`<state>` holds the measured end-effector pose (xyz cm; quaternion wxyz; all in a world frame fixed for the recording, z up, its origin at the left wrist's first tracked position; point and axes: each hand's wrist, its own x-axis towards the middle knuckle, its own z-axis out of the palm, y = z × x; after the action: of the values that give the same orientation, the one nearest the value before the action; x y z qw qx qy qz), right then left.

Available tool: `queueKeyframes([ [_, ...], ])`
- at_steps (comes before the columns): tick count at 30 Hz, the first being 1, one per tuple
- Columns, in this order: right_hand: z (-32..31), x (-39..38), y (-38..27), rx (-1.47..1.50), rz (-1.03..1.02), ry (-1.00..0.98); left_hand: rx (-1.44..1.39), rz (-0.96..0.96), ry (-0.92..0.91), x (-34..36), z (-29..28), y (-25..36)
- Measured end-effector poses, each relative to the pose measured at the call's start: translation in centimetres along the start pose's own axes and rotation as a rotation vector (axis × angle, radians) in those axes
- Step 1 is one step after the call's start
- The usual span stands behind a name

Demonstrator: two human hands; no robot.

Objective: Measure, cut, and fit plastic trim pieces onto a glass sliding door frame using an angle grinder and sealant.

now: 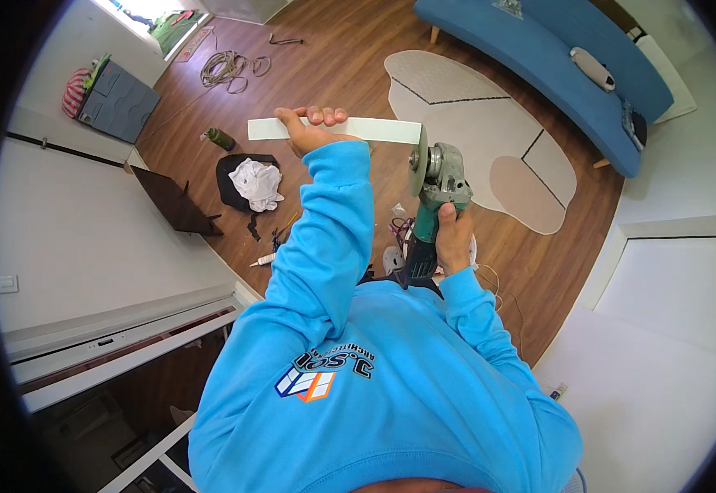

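My left hand is wrapped round a long, narrow white strip, held level in front of me. Its right end is at the cutting disc of a green and grey angle grinder; I cannot tell whether they touch. My right hand grips the grinder's green body, which stands upright with its head uppermost. The lower part of the grinder comes close to my blue sweatshirt.
A pale rug and a blue sofa lie beyond, to the right. On the wooden floor at left are coiled cable, a green bottle, white cloth and a dark panel. A thin cord runs at right.
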<state>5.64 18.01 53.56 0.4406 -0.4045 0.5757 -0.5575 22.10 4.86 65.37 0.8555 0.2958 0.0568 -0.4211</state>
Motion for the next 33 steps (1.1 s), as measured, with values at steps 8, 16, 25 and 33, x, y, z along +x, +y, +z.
queueKeyframes([
  [8,1.0,-0.8,-3.6,0.113,0.04,-0.035,-0.008,-0.028,-0.023,0.0,-0.4,0.3],
  [16,1.0,-0.5,-2.7,0.042,-0.025,0.004,-0.003,-0.043,-0.037,-0.2,-0.1,0.5],
  [25,0.6,-0.2,-2.0,0.05,0.036,-0.043,-0.007,-0.058,-0.047,0.1,-0.4,0.3],
  [33,0.9,-0.1,-2.3,0.064,0.065,-0.07,-0.006,-0.067,-0.065,0.8,-1.1,0.1],
])
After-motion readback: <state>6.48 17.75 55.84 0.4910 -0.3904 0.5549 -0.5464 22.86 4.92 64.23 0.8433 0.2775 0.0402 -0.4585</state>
